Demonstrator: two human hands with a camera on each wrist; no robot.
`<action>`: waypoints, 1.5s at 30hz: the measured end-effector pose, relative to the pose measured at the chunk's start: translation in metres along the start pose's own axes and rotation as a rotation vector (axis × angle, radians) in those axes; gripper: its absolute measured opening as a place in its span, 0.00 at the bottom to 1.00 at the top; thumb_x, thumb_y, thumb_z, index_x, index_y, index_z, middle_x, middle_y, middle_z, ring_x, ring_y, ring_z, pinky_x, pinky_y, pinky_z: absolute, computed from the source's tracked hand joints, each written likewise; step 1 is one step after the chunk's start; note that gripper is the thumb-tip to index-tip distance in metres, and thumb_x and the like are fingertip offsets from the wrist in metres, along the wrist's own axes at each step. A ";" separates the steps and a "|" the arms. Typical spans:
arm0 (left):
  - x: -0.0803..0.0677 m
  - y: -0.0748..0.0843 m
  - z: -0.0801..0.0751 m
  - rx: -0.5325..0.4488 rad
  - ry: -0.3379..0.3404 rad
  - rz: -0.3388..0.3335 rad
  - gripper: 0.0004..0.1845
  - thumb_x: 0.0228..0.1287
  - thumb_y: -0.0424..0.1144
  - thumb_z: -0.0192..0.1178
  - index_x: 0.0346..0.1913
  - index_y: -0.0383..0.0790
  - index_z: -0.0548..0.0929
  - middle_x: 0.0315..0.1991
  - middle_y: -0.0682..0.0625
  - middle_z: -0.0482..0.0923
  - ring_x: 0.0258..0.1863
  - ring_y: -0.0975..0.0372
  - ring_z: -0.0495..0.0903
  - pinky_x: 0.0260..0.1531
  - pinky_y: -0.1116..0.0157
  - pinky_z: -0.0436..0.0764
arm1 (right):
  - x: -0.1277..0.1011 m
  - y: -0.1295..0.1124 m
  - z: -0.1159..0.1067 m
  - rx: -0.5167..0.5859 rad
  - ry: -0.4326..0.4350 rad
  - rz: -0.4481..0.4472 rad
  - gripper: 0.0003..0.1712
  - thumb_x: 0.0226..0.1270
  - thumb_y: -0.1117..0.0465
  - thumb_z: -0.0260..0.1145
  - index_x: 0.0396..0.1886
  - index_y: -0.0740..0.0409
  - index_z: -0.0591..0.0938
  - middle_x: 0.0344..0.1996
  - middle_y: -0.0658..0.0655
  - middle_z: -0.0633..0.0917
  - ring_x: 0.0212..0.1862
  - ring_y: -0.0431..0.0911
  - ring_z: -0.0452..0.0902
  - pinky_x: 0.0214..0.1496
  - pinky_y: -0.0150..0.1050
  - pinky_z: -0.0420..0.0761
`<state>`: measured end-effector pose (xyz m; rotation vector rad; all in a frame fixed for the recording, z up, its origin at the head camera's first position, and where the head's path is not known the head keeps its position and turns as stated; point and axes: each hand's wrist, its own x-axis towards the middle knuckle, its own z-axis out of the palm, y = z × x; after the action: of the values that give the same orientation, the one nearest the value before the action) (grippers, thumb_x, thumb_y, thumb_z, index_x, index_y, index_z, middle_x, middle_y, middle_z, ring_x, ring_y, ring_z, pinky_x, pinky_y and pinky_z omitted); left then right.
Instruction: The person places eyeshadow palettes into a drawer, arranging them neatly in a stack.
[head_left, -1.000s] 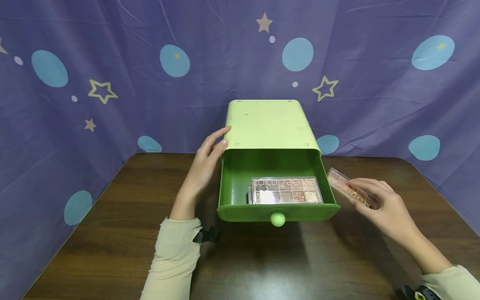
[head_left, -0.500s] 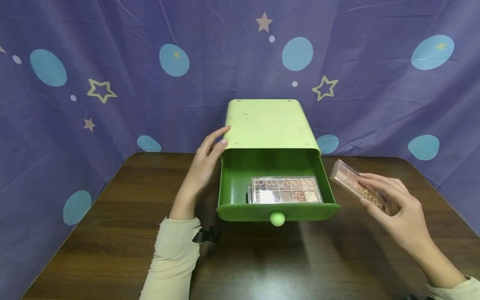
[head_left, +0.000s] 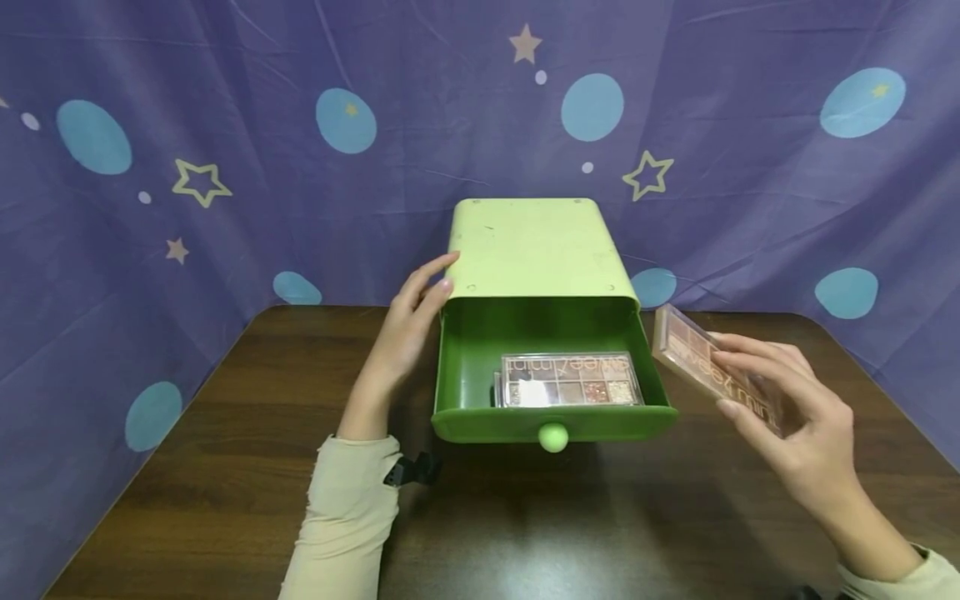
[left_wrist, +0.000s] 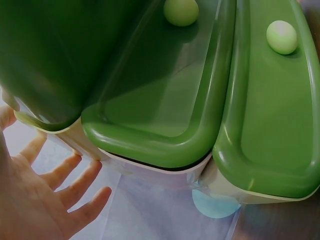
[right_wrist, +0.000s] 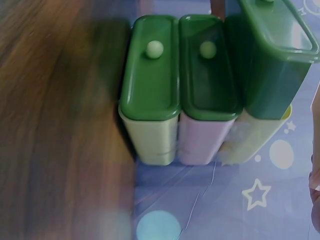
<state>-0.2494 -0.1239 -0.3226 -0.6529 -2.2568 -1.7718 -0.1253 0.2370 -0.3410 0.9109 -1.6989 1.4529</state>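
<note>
In the head view a light-green cabinet has its green top drawer pulled out. Several pinkish-brown eyeshadow palettes may overlap inside it; the uppermost eyeshadow palette lies flat behind the drawer front, with the edge of another beneath. My left hand rests its fingertips on the cabinet's left side; the left wrist view shows its fingers spread. To the right of the drawer, my right hand pinches another clear-lidded eyeshadow palette, tilted and raised above the table. Only a sliver of that hand shows in the right wrist view.
Below the pulled-out drawer are two shut drawers, a middle drawer and a bottom drawer, each with a round pale knob. The cabinet stands on a dark wooden table. A purple curtain hangs close behind.
My right hand has lifted the eyeshadow palette higher beside the drawer and tilted it more steeply. My left hand and the drawer have stayed in place.
</note>
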 end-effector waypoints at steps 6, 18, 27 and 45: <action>0.002 -0.001 0.000 -0.003 0.001 0.006 0.24 0.77 0.45 0.48 0.72 0.46 0.70 0.70 0.47 0.64 0.63 0.55 0.68 0.61 0.52 0.68 | 0.007 0.002 0.009 0.090 0.012 -0.036 0.18 0.53 0.78 0.69 0.44 0.86 0.79 0.53 0.71 0.81 0.54 0.53 0.71 0.56 0.32 0.72; 0.002 0.000 0.001 -0.013 -0.006 0.007 0.24 0.77 0.45 0.48 0.72 0.45 0.70 0.70 0.47 0.63 0.64 0.55 0.67 0.61 0.52 0.68 | 0.026 0.000 0.032 0.058 -0.074 -0.078 0.17 0.55 0.72 0.73 0.43 0.80 0.82 0.52 0.71 0.82 0.55 0.55 0.72 0.56 0.33 0.70; 0.001 -0.001 0.000 -0.010 -0.001 0.007 0.24 0.77 0.44 0.48 0.72 0.45 0.70 0.71 0.47 0.63 0.65 0.55 0.66 0.62 0.51 0.67 | 0.041 -0.001 0.044 -0.031 -0.226 -0.086 0.16 0.57 0.66 0.74 0.44 0.71 0.85 0.52 0.68 0.82 0.54 0.54 0.71 0.58 0.38 0.67; 0.000 0.000 0.000 -0.013 0.001 0.007 0.24 0.77 0.43 0.48 0.72 0.45 0.70 0.71 0.48 0.63 0.64 0.55 0.67 0.61 0.52 0.68 | 0.063 0.007 0.054 -0.194 -0.517 0.035 0.26 0.50 0.72 0.75 0.52 0.55 0.86 0.57 0.56 0.81 0.58 0.49 0.71 0.54 0.36 0.70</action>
<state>-0.2494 -0.1235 -0.3227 -0.6610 -2.2410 -1.7848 -0.1666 0.1807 -0.2961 1.2233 -2.1927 1.1028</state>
